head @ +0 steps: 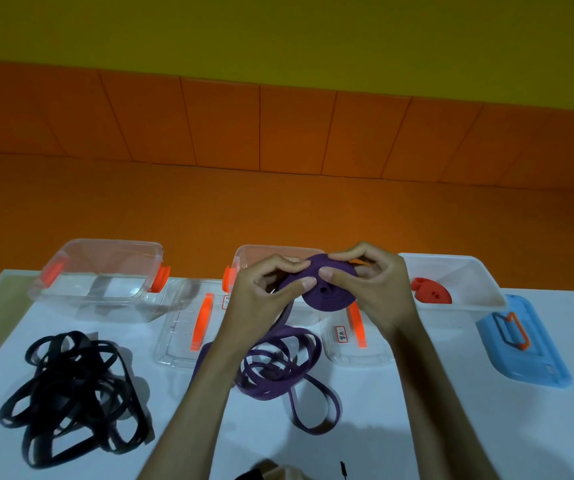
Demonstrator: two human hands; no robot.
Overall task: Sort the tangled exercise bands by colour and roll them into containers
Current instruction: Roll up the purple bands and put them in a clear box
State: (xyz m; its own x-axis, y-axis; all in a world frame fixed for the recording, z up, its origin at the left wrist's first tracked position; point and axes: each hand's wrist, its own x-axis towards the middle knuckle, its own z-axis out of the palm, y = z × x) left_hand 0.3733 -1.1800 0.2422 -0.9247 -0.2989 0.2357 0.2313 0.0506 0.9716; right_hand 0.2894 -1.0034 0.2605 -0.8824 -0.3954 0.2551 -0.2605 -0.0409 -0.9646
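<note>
Purple band rolled above the table [538, 427], with the black tangle [70, 393] not yet sorted.
A long purple tail [278, 368] is trailed loose on the table before the clear container [244, 258]. The purple roll [327, 289] is pinched between the curled fingers of the left hand [261, 292] and right hand [372, 285]. If that pinch were eased, or the tail snagged, the coil could be sprung open.
</note>
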